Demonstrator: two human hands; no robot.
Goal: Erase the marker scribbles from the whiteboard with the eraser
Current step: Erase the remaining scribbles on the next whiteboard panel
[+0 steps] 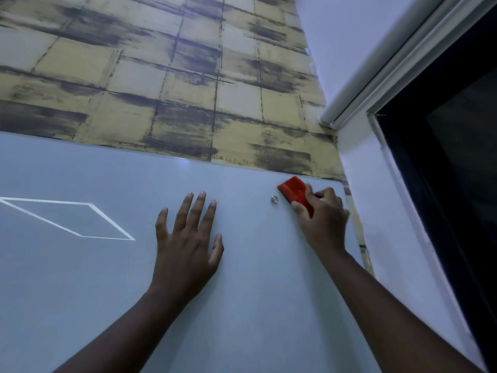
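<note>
The whiteboard fills the lower half of the head view, pale grey, mounted on the wall. My right hand grips a red eraser and presses it against the board near its top right corner. My left hand lies flat on the board with fingers spread, left of the eraser. No marker scribbles show near the eraser. A bright white four-sided outline shows on the board at the left.
A small round metal mounting stud sits on the board just left of the eraser. Above the board is yellow-and-black tiled wallpaper. A white wall and a dark window frame stand to the right.
</note>
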